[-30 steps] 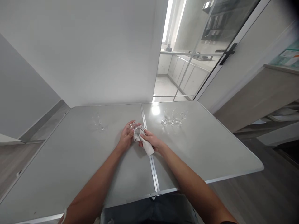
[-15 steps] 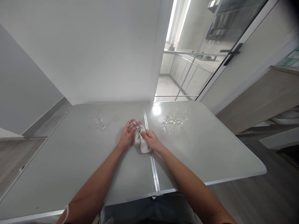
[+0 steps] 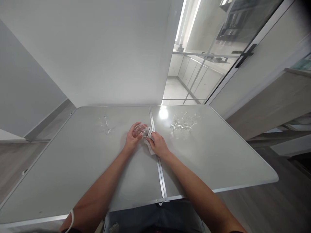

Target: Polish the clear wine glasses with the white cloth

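My left hand point(image 3: 132, 139) is wrapped round a clear glass point(image 3: 141, 130), held just above the middle of the grey table point(image 3: 80, 168). My right hand point(image 3: 159, 144) grips a white cloth point(image 3: 148, 142) and presses it against the glass's right side. The two hands meet at the metal seam that runs down the table's centre. Part of the cloth is hidden under my right hand.
A single clear stemmed glass point(image 3: 106, 124) stands on the table's far left. Several clear stemmed glasses point(image 3: 182, 122) stand together on the far right. A white wall rises behind the table, and a glass door point(image 3: 218, 55) to a kitchen lies beyond its right half.
The cloth that hung below my right hand a second ago is now bunched up under it. My right hand has moved slightly up toward the glass.
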A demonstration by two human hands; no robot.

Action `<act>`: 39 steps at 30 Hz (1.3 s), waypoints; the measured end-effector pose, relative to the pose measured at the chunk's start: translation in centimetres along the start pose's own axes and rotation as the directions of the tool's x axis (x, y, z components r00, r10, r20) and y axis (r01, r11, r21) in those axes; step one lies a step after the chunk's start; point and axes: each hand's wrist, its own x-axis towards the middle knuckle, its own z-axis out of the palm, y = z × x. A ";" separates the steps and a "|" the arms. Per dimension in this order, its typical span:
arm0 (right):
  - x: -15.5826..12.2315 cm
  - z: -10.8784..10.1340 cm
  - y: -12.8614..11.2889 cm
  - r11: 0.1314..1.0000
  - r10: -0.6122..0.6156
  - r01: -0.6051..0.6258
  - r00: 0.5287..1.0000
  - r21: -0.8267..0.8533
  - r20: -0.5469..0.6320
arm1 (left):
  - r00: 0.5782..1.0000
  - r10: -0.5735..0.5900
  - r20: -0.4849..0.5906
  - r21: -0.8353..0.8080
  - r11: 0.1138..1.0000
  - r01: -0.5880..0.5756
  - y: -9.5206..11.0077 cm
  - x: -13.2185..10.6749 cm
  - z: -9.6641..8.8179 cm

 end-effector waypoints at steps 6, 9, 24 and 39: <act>-0.2 -0.4 -0.5 0.700 0.234 -0.509 0.826 0.501 0.513 | 0.987 -0.118 0.112 -0.098 0.987 0.129 1.3 -0.4 -0.3; -0.2 -0.9 -0.6 0.611 0.237 -0.612 0.747 0.503 0.621 | 0.981 -0.137 0.135 -0.109 0.982 0.152 1.2 -0.5 -0.5; -0.1 -0.7 -0.5 0.736 0.269 -0.509 0.825 0.446 0.496 | 0.995 -0.095 0.039 -0.157 0.983 0.100 1.2 -0.4 -0.6; -0.3 -0.1 -0.4 0.904 -0.065 0.062 0.998 -0.423 0.007 | 0.988 0.001 -0.156 0.097 0.995 0.015 -0.4 0.4 -0.8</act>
